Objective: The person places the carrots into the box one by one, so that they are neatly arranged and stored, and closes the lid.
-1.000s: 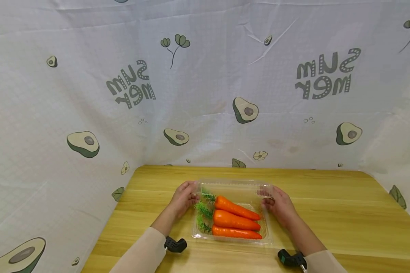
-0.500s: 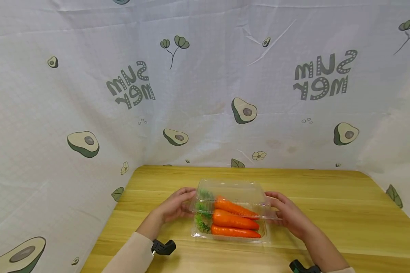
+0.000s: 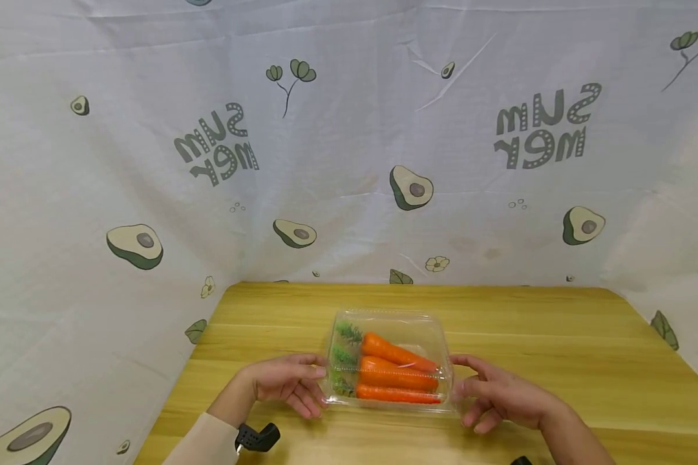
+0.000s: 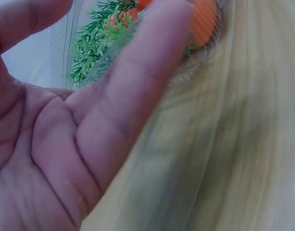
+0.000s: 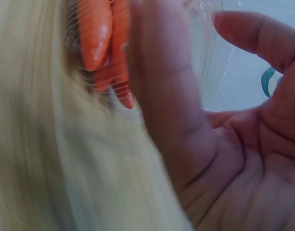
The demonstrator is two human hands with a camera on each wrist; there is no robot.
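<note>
A clear plastic clamshell box [image 3: 392,407] lies on the wooden table with three orange carrots [image 3: 397,376] inside, their green tops [image 3: 344,356] to the left. Its hinged lid [image 3: 410,323] lies low over the carrots; whether it is latched I cannot tell. At the box's left side is my left hand [image 3: 291,382], fingers extended and fingertips by the rim. My right hand [image 3: 497,397] is at the opposite side, thumb and forefinger near the lid's edge. Both wrist views show mostly straight fingers and bare palms. Some fingertip contacts with the plastic are hidden.
The wooden table [image 3: 535,361] extends on all sides of the box. Behind it and along the sides hangs a pale cloth [image 3: 349,142] printed with avocados. A black wrist camera [image 3: 258,438] sits on my left wrist.
The lid has swung down toward me from its raised position and now covers the carrots. Both hands have come nearer along the box's sides, and their fingers have loosened.
</note>
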